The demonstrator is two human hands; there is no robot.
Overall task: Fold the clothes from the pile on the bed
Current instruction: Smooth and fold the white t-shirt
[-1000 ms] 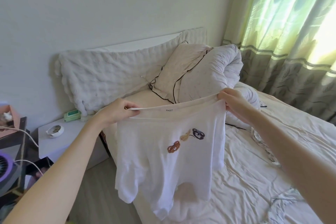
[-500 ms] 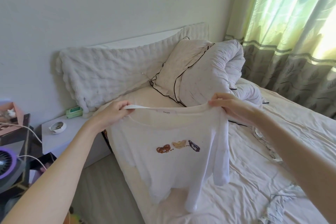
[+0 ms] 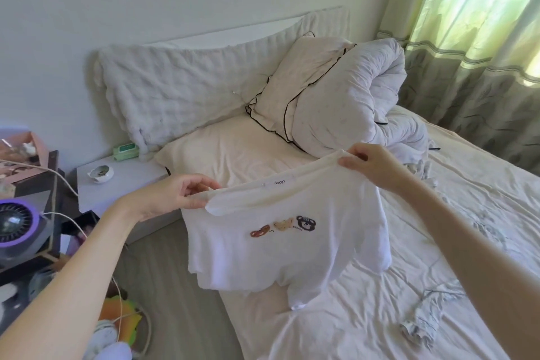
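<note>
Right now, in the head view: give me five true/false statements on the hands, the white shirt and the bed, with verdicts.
1. Both hands grip the white bear-print T-shirt at its neckline. True.
2. The shirt lies folded on the cream bed sheet. False: it hangs unfolded.
3. The left hand holds nothing. False: it pinches the collar.
4. The right hand is higher in the frame than the left. True.
5. The rolled white duvet is on the floor. False: on the bed.
</note>
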